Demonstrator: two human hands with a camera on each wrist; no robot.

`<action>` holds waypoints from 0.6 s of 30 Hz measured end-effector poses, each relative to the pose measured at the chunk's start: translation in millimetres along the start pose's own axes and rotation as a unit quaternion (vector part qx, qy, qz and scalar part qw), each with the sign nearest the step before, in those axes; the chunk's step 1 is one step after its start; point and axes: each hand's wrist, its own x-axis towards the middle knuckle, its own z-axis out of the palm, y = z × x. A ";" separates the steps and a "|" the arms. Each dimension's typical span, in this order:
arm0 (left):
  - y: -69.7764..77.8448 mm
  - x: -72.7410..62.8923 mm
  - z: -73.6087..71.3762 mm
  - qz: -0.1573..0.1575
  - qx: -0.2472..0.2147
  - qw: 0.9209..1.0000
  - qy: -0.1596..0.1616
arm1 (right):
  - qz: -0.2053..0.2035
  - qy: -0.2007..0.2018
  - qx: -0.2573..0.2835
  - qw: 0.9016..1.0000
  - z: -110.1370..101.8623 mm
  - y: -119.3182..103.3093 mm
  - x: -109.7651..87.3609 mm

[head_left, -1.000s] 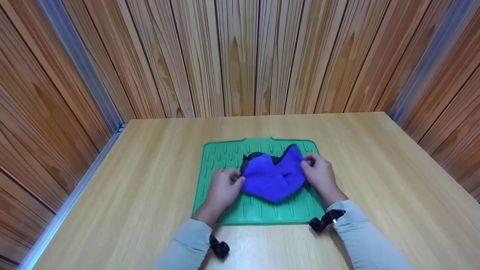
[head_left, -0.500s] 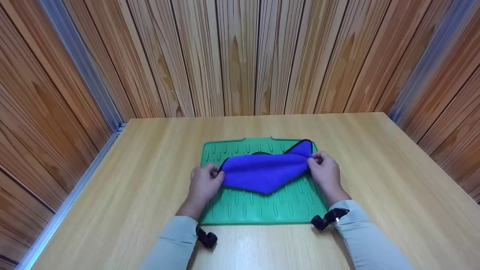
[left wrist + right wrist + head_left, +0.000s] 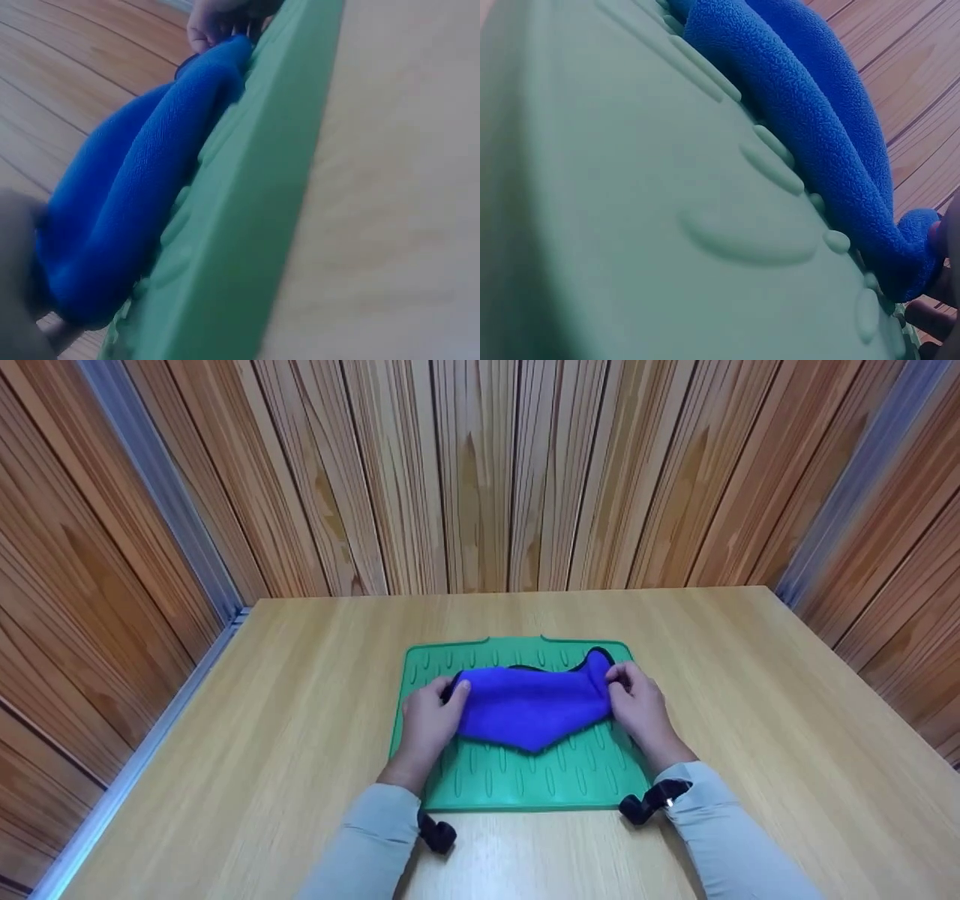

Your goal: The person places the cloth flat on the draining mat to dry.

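A blue fleecy cloth (image 3: 532, 701) with black edging stretches between both hands over a green ribbed mat (image 3: 517, 787). Its lower edge comes to a blunt point at the middle, and one corner stands up at the right. My left hand (image 3: 431, 720) pinches the left end, thumb on the blue face. At the opposite end, my right hand (image 3: 639, 706) grips the cloth between thumb and fingers. In the left wrist view the cloth (image 3: 142, 180) sags in a long fold close over the mat. The right wrist view shows the cloth (image 3: 802, 127) bunched at the fingertips.
The mat lies on a light wooden table (image 3: 300, 720), with a raised tab at its far edge. Wood-plank walls (image 3: 480, 472) stand behind and on both sides, with metal posts (image 3: 172, 495) at the corners. Each wrist wears a black camera mount (image 3: 436, 834).
The cloth went from bunched to spread as my left hand moved left. Since then my left hand has come back a little to the right, its thumb farther onto the cloth.
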 end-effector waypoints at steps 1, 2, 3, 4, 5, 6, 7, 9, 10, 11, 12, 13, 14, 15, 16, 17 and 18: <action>0.7 0.2 -0.2 -0.003 -0.016 1.000 0.002 | -0.003 0.004 0.006 1.000 0.3 0.0 0.1; 1.3 0.3 -0.9 -0.007 -0.034 0.999 0.006 | -0.006 0.010 0.013 1.000 0.5 -0.1 0.2; 1.3 0.2 -2.2 -0.012 -0.054 0.998 0.010 | -0.006 0.019 0.022 1.000 0.5 -0.2 0.2; 1.1 0.3 -3.7 -0.016 -0.075 0.997 0.017 | -0.003 0.029 0.034 0.999 0.3 -0.3 0.0; 0.5 0.4 -5.4 -0.023 -0.100 0.994 0.024 | 0.002 0.042 0.047 0.998 -0.2 -0.7 -0.3; -0.3 0.1 -7.3 -0.030 -0.126 0.991 0.031 | 0.009 0.055 0.061 0.997 -0.8 -1.1 -0.6; -1.2 -0.3 -9.1 -0.035 -0.149 0.987 0.039 | 0.016 0.068 0.074 0.995 -1.5 -1.9 -1.1; -4.1 -1.4 -12.5 -0.042 -0.187 0.980 0.052 | 0.030 0.088 0.099 0.991 -2.6 -2.9 -1.4; -5.8 -1.9 -13.8 -0.043 -0.202 0.977 0.055 | 0.035 0.095 0.108 0.989 -3.1 -3.3 -1.5; -7.5 -2.7 -14.9 -0.044 -0.212 0.975 0.054 | 0.039 0.098 0.114 0.988 -3.4 -3.4 -1.4; -9.6 -3.4 -15.8 -0.045 -0.216 0.974 0.052 | 0.042 0.099 0.117 0.987 -3.5 -3.6 -1.3; -11.2 -4.0 -16.5 -0.046 -0.214 0.975 0.047 | 0.043 0.094 0.114 0.988 -3.7 -3.7 -1.2; -12.9 -4.5 -17.0 -0.049 -0.203 0.977 0.041 | 0.044 0.084 0.110 0.989 -3.7 -3.3 -1.0; -14.1 -4.8 -17.4 -0.054 -0.185 0.981 0.032 | 0.046 0.071 0.102 0.991 -3.9 -3.0 -1.1; -14.9 -5.0 -17.4 -0.060 -0.162 0.985 0.024 | 0.048 0.056 0.092 0.993 -3.7 -2.7 -1.1; -15.5 -5.0 -17.3 -0.067 -0.137 0.988 0.013 | 0.050 0.040 0.080 0.995 -3.3 -2.1 -1.0; -15.7 -5.0 -17.1 -0.073 -0.108 0.991 0.003 | 0.052 0.024 0.068 0.996 -3.0 -1.7 -1.2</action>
